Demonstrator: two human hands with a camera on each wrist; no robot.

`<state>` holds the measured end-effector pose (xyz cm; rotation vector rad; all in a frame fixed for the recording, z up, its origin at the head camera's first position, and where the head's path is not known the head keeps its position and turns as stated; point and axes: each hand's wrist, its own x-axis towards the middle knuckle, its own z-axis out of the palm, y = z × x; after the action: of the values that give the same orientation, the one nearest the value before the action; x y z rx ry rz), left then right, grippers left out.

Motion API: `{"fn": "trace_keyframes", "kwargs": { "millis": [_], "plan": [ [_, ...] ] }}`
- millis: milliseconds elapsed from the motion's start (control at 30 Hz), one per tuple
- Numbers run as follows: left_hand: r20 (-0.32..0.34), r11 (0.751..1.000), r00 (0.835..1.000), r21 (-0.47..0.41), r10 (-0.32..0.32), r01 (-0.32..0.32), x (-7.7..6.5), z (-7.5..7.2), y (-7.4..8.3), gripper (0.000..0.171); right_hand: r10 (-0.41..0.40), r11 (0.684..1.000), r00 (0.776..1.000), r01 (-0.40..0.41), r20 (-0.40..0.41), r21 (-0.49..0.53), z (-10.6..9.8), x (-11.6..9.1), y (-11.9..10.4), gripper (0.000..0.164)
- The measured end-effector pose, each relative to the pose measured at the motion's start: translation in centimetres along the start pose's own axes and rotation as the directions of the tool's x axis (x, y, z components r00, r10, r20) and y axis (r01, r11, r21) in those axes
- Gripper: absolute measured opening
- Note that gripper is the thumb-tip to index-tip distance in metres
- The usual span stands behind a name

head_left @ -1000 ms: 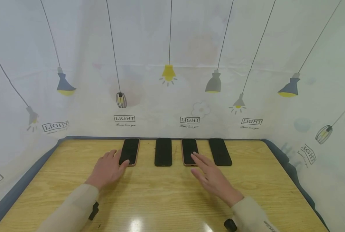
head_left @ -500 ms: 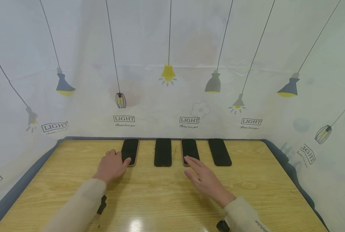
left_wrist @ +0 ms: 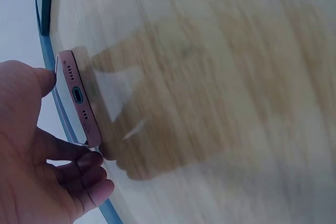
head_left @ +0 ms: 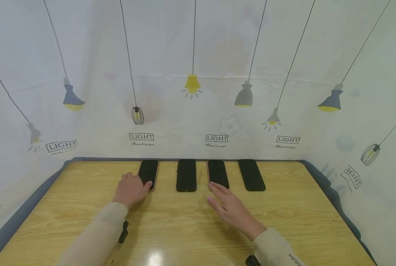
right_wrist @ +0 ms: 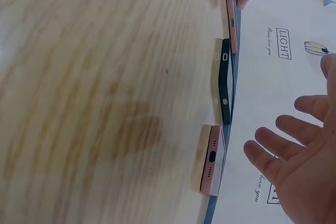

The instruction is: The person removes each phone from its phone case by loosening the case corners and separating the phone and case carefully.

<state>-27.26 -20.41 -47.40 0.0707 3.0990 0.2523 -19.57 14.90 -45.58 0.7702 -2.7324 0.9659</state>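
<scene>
Four... Several phones lie in a row along the table's far edge. My left hand (head_left: 131, 189) is at the leftmost pink-edged phone (head_left: 149, 173), fingers bent at its left side and thumb at its near right corner. The left wrist view shows this phone's bottom edge (left_wrist: 79, 98), with its charging port, between thumb and fingers. Beside it lies a black phone (head_left: 186, 175). My right hand (head_left: 232, 210) holds nothing; its fingers are spread and its fingertips overlap the near end of a second pink-edged phone (head_left: 218, 173). Another black phone (head_left: 252, 174) lies at the right.
The wooden table (head_left: 178, 229) reflects light near its front. Behind the phones rises a pale cloth (head_left: 171, 111) printed with lamps, and its blue border (head_left: 331, 192) runs along the table's edges.
My left hand has shifted slightly right, closer round the leftmost phone. My right hand has drawn left and toward me, off the middle of the second pink-edged phone. The phones stay in place.
</scene>
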Motion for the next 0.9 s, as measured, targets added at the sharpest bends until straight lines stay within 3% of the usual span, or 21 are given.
{"fn": "trace_keyframes", "kwargs": {
  "millis": [233, 433, 633, 900],
  "plan": [
    [0.0, 0.999, 0.999, 0.002, -0.051, 0.051, 0.2, -0.1, 0.7, 0.069, 0.003, 1.0, 0.999, -0.004, 0.032, 0.026, 0.3, -0.1, -0.3, 0.052],
    [0.055, 0.991, 0.992, -0.057, -0.118, 0.121, 0.5, -0.9, 1.7, 0.068, 0.005, 1.0, 0.999, -0.007, 0.052, 0.026, 0.5, 0.0, -0.3, 0.052],
    [0.08, 0.972, 0.979, -0.129, -0.188, 0.197, 1.2, -0.8, 1.7, 0.07, -0.001, 1.0, 0.998, 0.0, 0.061, 0.024, 0.7, 0.0, -0.4, 0.053],
    [0.107, 0.96, 0.972, -0.169, -0.207, 0.223, 1.1, -1.3, 1.7, 0.064, 0.011, 0.999, 0.997, -0.014, 0.074, 0.039, 0.8, 0.0, -0.4, 0.054]
  ]
}}
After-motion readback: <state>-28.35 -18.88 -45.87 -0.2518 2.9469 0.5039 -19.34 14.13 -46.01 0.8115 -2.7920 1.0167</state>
